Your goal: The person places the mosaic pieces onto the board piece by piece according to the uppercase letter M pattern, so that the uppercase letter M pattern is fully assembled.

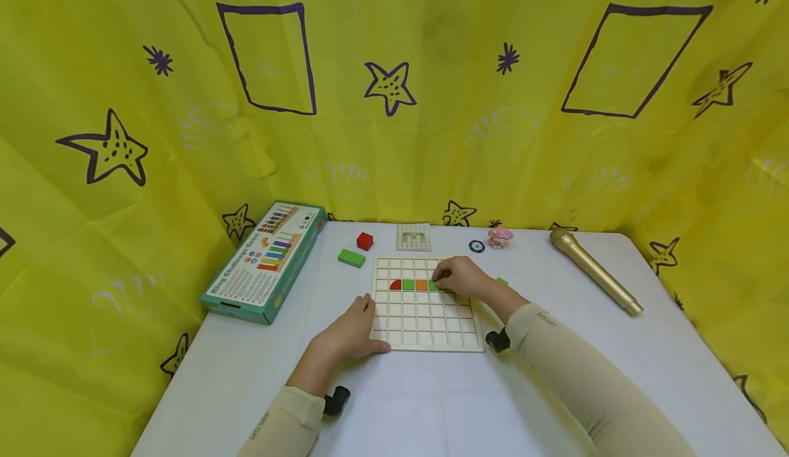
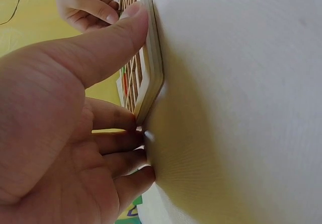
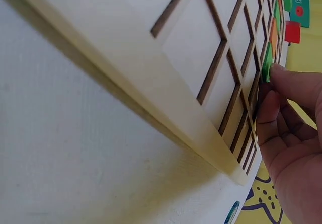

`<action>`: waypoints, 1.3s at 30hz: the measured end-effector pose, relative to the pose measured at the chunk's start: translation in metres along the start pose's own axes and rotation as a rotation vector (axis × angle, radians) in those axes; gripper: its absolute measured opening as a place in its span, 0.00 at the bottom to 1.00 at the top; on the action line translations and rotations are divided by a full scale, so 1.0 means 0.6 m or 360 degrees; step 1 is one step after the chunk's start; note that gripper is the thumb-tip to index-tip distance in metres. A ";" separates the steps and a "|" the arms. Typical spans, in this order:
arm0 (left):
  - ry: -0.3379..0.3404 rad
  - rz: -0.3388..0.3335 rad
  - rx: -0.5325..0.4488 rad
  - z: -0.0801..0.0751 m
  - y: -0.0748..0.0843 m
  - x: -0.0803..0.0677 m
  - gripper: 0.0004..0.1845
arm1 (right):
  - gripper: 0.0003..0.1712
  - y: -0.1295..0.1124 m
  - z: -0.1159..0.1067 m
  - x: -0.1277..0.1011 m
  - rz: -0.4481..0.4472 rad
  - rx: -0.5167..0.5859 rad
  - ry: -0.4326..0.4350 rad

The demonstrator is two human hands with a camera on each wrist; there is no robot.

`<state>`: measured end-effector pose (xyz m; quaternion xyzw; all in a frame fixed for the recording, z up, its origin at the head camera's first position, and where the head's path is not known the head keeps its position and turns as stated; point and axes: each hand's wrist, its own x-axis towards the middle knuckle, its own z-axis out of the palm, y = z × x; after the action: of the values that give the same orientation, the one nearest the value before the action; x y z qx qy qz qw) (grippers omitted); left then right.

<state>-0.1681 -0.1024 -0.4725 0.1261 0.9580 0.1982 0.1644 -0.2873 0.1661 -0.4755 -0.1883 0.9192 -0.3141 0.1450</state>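
Note:
A pale wooden grid board point(image 1: 428, 338) lies on the white table. In one of its rows sit a red rounded tile point(image 1: 396, 285), a green tile point(image 1: 409, 284) and an orange tile point(image 1: 422, 285). My right hand point(image 1: 465, 277) pinches another green tile point(image 3: 267, 63) between thumb and fingers, right beside the orange one at the same row. My left hand point(image 1: 348, 330) grips the board's near left corner. In the left wrist view its thumb point(image 2: 113, 40) presses on the board's rim while the index fingertip touches the adjoining edge.
Behind the board lie a small pattern card point(image 1: 413, 236), a red cube point(image 1: 365, 240), a green block point(image 1: 351, 258), a dark round disc point(image 1: 477, 246) and a pink figure point(image 1: 500, 237). A game box point(image 1: 265, 262) is at left, a gold microphone point(image 1: 594, 272) at right. A yellow curtain point(image 1: 394, 162) hangs behind.

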 end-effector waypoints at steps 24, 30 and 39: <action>-0.0007 0.0008 -0.0017 0.000 -0.003 0.002 0.56 | 0.04 0.019 -0.035 -0.065 -0.0018 0.0101 0.0016; 0.0005 0.0019 0.0008 0.003 -0.005 0.002 0.56 | 0.04 0.022 -0.043 -0.085 0.0007 0.0117 0.0014; 0.0014 0.0019 0.0029 0.005 -0.006 0.005 0.56 | 0.04 0.030 -0.047 -0.105 0.0053 0.0135 0.0039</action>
<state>-0.1706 -0.1036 -0.4777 0.1324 0.9597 0.1909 0.1578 -0.2468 0.2218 -0.4560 -0.1629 0.9097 -0.3527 0.1468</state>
